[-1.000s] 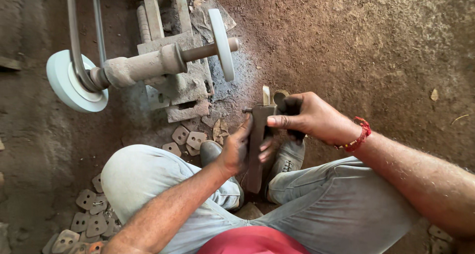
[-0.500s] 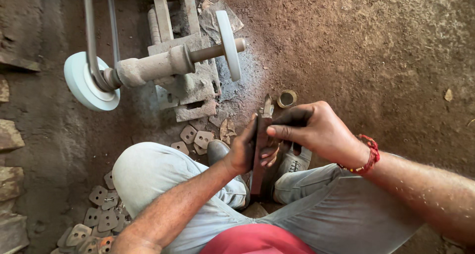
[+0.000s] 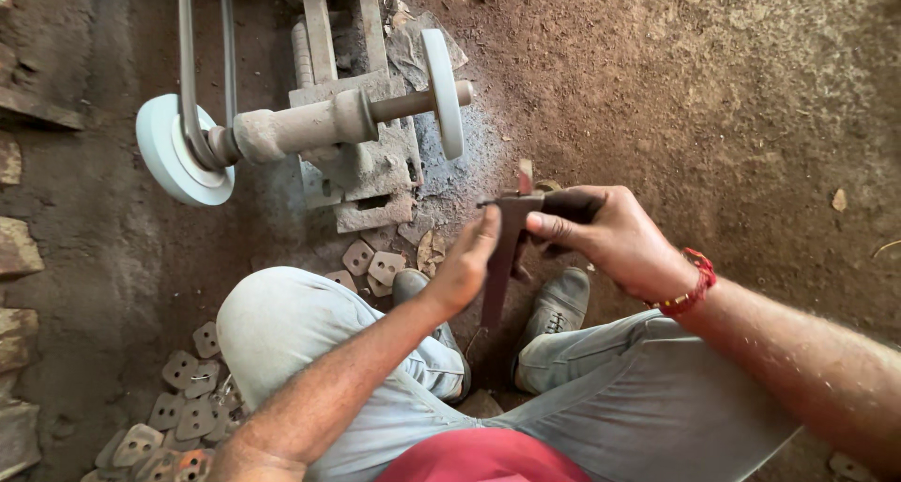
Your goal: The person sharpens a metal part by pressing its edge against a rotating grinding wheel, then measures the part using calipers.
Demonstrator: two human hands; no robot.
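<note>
Both hands grip the caliper: right hand [image 3: 610, 243] pinches its head, left hand [image 3: 466, 266] steadies the caliper [image 3: 500, 261]; better keep the bar straight

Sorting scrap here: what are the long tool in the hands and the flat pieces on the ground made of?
The long tool looks like dark, rusty-brown steel, matte and flat-edged. The flat pieces seem grey sheet metal, dull and dusty, with punched holes.

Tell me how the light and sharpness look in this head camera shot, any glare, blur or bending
Head view: soft, even daylight, no glare; the left hand, right hand and the dark metal tool between them are sharp; only faint shadows under the grinding wheel; wide-angle lens stretches the forearms at the frame's lower edge.
</note>
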